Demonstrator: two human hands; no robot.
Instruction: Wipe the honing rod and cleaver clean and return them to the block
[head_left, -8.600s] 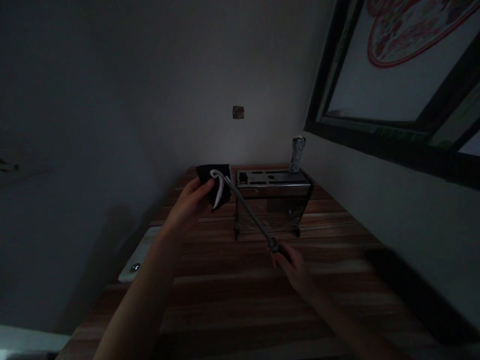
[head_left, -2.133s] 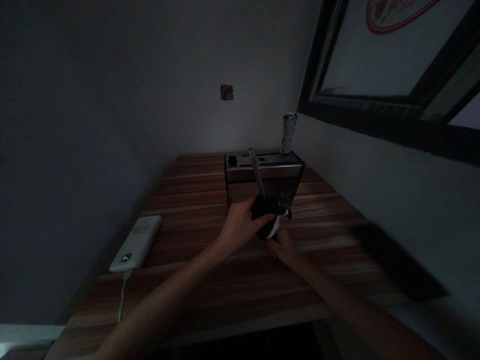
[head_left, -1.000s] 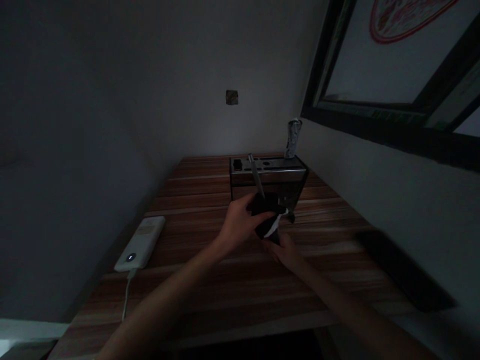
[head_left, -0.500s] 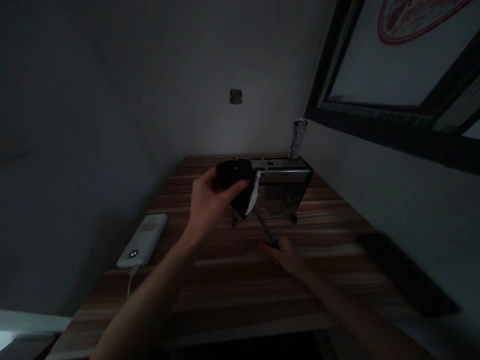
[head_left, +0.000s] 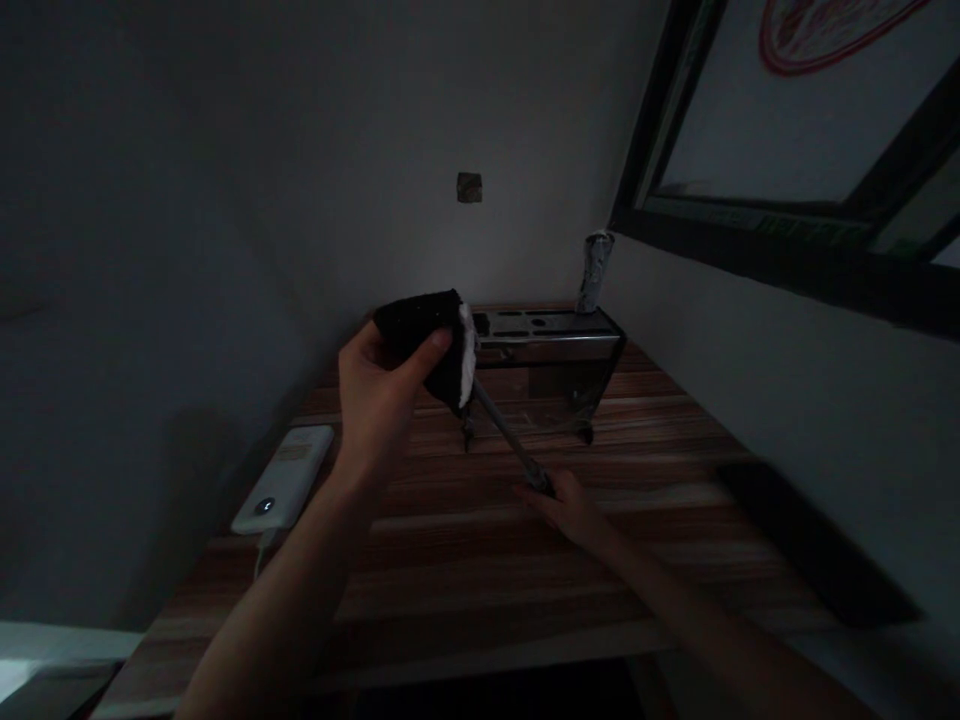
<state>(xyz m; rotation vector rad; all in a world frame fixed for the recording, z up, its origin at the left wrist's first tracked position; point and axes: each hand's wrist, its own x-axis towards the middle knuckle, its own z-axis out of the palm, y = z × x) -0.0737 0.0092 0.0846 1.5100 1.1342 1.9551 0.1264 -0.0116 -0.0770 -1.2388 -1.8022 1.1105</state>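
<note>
Tbl (head_left: 465,580), pwrbank (head_left: 289,475); cloth (head_left: 412,322) in L fingers (head_left: 427,355) partly blocks rack (head_left: 566,347), rod (head_left: 501,418) in R fingers (head_left: 546,507).

Dim throughout, colours muted, corners darkest. Back wall (head_left: 525,240) palest near middle. Soft shadow on left wall (head_left: 112,420). Dull sheen along front edge of metal rack (head_left: 555,350) and on rod (head_left: 505,425). Cloth (head_left: 412,325) nearly solid black. Slab (head_left: 814,545) at right blurred. Wide-angle stretch toward edges; one bright patch (head_left: 11,672) low left.
</note>
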